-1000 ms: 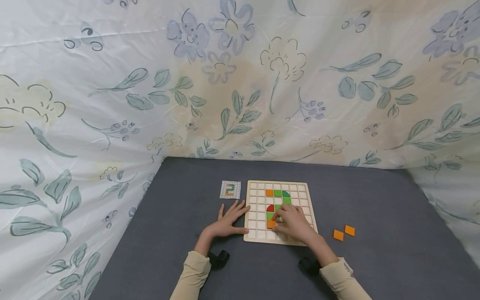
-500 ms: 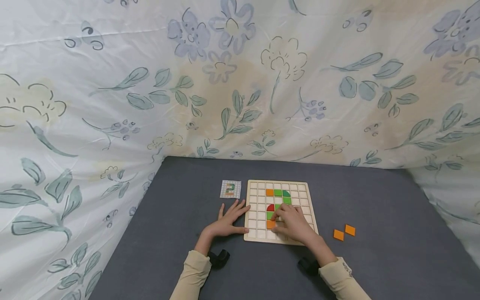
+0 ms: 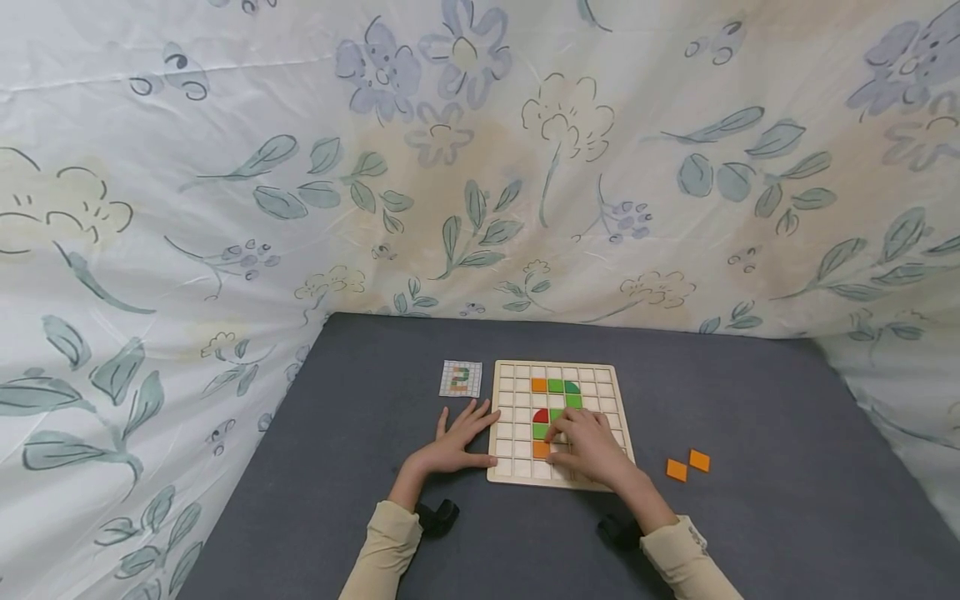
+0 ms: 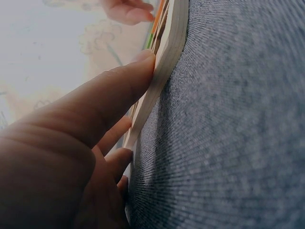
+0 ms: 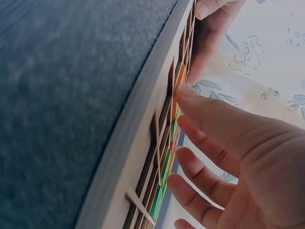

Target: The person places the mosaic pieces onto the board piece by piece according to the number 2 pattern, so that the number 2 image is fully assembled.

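A wooden grid board lies on the dark table. My left hand is spread at its left side, with the thumb against the board's edge and fingertips along the rim. Over the board's lower middle is my right hand, its fingers loosely bent. The right thumb and index fingertip are at an orange square tile set in the grid. Above that tile sit a green tile and a red rounded tile. Another orange tile and several green tiles form the upper part.
Two loose orange tiles lie right of the board, corners close together. A small pattern card lies left of the board's top, printed with a coloured figure on a grid. Floral cloth hangs behind the table and along its sides.
The right fingertips have shifted very slightly to the right at the orange tile, showing a little more of it. The left hand, the board and the loose tiles stay put.
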### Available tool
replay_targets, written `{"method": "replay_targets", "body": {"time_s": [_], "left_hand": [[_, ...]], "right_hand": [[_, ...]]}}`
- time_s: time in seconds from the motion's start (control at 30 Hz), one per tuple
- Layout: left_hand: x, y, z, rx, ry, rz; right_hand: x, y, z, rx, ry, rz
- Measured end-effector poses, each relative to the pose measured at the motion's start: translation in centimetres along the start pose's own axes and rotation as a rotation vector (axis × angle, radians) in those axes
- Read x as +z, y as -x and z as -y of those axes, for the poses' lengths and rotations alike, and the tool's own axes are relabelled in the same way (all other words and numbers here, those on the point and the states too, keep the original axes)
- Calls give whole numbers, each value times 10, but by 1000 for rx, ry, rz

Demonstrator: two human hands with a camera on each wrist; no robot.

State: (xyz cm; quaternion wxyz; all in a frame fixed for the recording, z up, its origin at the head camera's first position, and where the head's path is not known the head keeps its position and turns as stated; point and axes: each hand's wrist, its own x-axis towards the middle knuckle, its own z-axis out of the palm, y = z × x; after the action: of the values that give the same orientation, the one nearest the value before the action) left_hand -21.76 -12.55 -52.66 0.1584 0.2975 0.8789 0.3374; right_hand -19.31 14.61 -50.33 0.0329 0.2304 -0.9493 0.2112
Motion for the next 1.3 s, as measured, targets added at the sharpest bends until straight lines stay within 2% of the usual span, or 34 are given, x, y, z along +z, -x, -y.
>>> {"method": "replay_targets", "body": {"time_s": [0.17, 0.4, 0.7, 0.97, 1.3], "left_hand": [[0, 1, 1, 8, 4, 1], [1, 4, 2, 69, 21, -30], [2, 0, 3, -18, -13, 5], [2, -1, 4, -22, -18, 2], [2, 0, 2, -24, -11, 3]], "right_hand": [[-5, 3, -3, 12, -19, 1], [-9, 8, -11, 30, -8, -8], [-17, 17, -25, 29, -6, -45], [-24, 26, -34, 47, -6, -100], [-31, 36, -49, 101, -11, -102]]}}
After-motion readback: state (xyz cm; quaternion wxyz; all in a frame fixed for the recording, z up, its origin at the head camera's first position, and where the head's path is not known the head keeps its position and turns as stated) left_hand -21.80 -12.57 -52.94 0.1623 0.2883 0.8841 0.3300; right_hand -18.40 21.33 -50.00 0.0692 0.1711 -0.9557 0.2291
